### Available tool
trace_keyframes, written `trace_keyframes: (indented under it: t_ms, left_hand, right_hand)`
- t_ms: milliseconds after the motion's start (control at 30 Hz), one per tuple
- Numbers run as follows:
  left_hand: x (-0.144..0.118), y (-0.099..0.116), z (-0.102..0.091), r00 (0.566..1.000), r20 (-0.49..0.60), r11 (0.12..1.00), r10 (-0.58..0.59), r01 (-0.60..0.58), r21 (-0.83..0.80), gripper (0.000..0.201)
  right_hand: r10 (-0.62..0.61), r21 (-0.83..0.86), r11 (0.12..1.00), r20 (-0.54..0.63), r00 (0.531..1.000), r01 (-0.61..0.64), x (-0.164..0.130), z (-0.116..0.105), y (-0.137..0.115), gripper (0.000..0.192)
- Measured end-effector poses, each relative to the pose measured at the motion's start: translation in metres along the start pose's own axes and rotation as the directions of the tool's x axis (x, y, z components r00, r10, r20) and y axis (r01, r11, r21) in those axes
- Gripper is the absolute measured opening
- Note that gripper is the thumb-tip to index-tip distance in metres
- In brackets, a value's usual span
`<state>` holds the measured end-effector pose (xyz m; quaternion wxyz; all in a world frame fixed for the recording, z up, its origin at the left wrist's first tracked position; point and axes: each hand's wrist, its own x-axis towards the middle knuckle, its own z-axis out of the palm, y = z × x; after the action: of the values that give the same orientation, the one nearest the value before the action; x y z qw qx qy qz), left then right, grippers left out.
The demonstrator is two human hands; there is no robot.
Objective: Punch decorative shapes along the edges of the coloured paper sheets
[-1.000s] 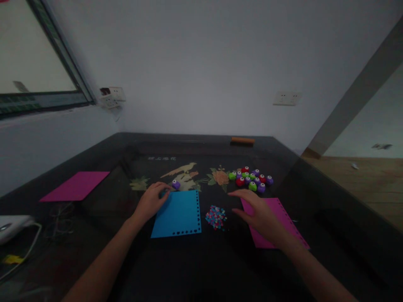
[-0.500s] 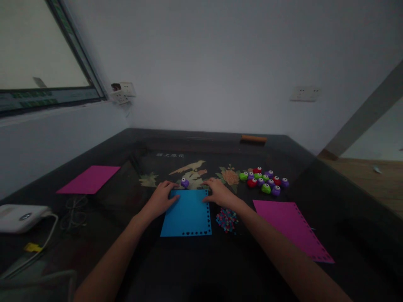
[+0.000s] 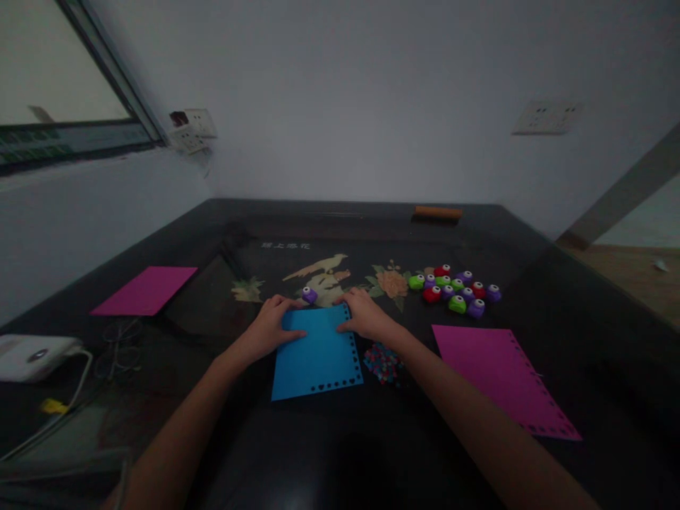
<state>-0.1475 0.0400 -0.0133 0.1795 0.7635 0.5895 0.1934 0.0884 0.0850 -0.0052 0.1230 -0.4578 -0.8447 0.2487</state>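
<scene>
Head view: left hand and right hand, fingers flat, pin blue sheet at table centre; confetti at 3 o'clock could scatter if brushed.

Both forearms run off the bottom edge — the confetti sits half behind the right one, shapes too small to tell.

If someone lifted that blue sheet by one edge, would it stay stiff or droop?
The blue sheet lies thin and flat on the table, so it would probably bend if lifted by one edge. It looks light, likely to slide easily on the glossy top; both the left hand and right hand rest on its far corners. The punched holes along two edges may tear if tugged.
</scene>
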Motion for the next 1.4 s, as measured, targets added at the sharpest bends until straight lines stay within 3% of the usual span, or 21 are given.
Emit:
trace_keyframes:
  t_ms: [200, 400, 533, 733, 833, 900, 1100, 1233, 1400]
  left_hand:
    - [-0.001, 0.007, -0.003, 1.0, -0.013, 0.999, 0.002, -0.003, -0.041, 0.038]
    - [-0.002, 0.016, -0.014, 0.995, 0.069, 0.993, -0.071, 0.078, -0.092, 0.016]
    - [-0.002, 0.018, -0.022, 0.993, 0.051, 0.986, -0.107, 0.113, -0.125, 0.018]
    - [-0.002, 0.016, -0.03, 0.973, -0.047, 0.96, -0.228, 0.216, -0.179, 0.03]
    - [-0.002, 0.013, -0.03, 0.958, -0.1, 0.935, -0.269, 0.235, -0.264, 0.034]
    - [-0.001, 0.012, -0.028, 0.942, -0.139, 0.905, -0.306, 0.243, -0.35, 0.036]
    - [0.001, 0.016, -0.018, 0.887, -0.208, 0.704, -0.412, 0.166, -0.69, 0.04]
    - [0.002, 0.021, -0.008, 0.901, -0.105, 0.528, -0.421, 0.15, -0.836, 0.043]
    - [0.0, 0.031, 0.002, 0.939, 0.027, 0.492, -0.343, 0.204, -0.846, 0.047]
  right_hand:
    - [-0.011, 0.063, 0.998, -0.032, 0.999, 0.013, -0.002, 0.0, 0.0, 0.047]
    - [0.028, 0.164, 0.986, -0.05, 0.998, -0.02, -0.001, 0.001, 0.003, 0.036]
    - [0.055, 0.285, 0.957, -0.023, 0.998, -0.046, -0.002, -0.002, 0.004, 0.027]
    - [0.025, 0.507, 0.86, 0.082, 0.996, -0.063, -0.008, -0.006, 0.002, 0.016]
    - [0.019, 0.676, 0.729, 0.144, 0.989, -0.112, -0.009, -0.007, 0.001, 0.014]
    - [0.014, 0.732, 0.666, 0.177, 0.984, -0.141, -0.009, -0.008, 0.0, 0.011]
    - [0.073, 0.714, 0.684, 0.135, 0.988, -0.148, -0.008, -0.009, 0.0, 0.01]
    - [0.136, 0.774, 0.613, 0.095, 0.986, -0.159, -0.008, -0.01, 0.003, 0.008]
    - [0.168, 0.816, 0.563, 0.04, 0.985, -0.129, -0.009, -0.018, 0.009, 0.01]
